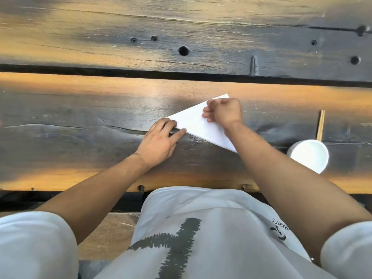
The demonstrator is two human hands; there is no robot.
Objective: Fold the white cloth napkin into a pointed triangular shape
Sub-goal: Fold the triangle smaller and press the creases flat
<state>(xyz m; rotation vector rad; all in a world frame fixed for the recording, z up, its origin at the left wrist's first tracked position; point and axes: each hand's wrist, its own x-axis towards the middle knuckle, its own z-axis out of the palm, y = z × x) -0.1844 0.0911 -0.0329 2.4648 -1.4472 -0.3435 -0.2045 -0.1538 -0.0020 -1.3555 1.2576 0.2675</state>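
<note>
Mid-fold at frame centre: left hand pressing flat on napkin corner, right hand pinching far edge, likely needing creasing next.
</note>
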